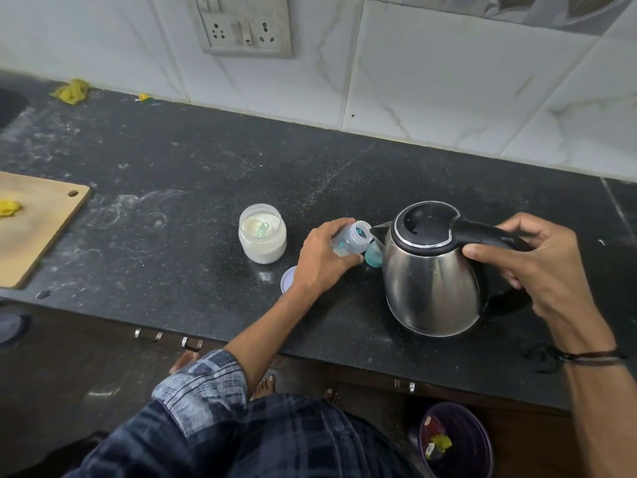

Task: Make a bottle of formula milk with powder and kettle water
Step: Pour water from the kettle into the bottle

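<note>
My left hand (324, 257) grips a clear baby bottle (356, 240), open at the top and tilted toward the kettle's spout. My right hand (537, 263) grips the black handle of a steel kettle (431, 291), whose spout sits right beside the bottle's mouth. The kettle's black lid is closed. An open glass jar of white powder (262, 236) with a pale green scoop inside stands left of the bottle. A teal bottle cap (374, 257) stands between bottle and kettle. The jar's round lid (287, 279) lies partly hidden under my left wrist.
A wooden cutting board (38, 229) with a yellow scrap lies at the left on the black counter (193, 174). A yellow cloth (72, 91) sits by the tiled wall. A wall socket (244, 29) is above. A purple bin (458, 439) stands on the floor below.
</note>
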### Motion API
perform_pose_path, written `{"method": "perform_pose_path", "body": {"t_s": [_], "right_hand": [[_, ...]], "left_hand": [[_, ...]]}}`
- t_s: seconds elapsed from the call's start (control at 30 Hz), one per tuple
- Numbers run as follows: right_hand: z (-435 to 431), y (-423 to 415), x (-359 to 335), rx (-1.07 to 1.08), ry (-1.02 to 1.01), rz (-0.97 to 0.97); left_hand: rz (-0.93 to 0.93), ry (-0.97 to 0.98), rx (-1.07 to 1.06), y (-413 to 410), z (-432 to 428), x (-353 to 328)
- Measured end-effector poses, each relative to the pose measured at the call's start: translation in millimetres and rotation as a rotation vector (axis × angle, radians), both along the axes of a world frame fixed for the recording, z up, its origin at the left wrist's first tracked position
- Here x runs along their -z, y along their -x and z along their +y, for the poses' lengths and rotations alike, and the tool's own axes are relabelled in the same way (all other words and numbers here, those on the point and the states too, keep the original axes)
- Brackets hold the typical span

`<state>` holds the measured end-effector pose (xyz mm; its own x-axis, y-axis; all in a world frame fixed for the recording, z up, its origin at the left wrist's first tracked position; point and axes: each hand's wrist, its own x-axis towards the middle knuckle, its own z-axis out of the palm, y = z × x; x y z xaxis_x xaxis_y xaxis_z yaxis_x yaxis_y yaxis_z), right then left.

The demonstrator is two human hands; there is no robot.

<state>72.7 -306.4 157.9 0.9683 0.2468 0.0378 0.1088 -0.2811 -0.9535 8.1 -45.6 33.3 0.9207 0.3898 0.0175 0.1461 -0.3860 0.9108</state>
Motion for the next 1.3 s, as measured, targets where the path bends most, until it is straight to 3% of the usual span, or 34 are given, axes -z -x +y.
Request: {"method": "perform_pose_path", "body": {"t_s": [1.3], "right_hand": [[16, -7, -11, -0.048, 0.096, 0.013]], "left_hand": [[0.033, 0.047, -0.046, -2, 6, 13]]}}
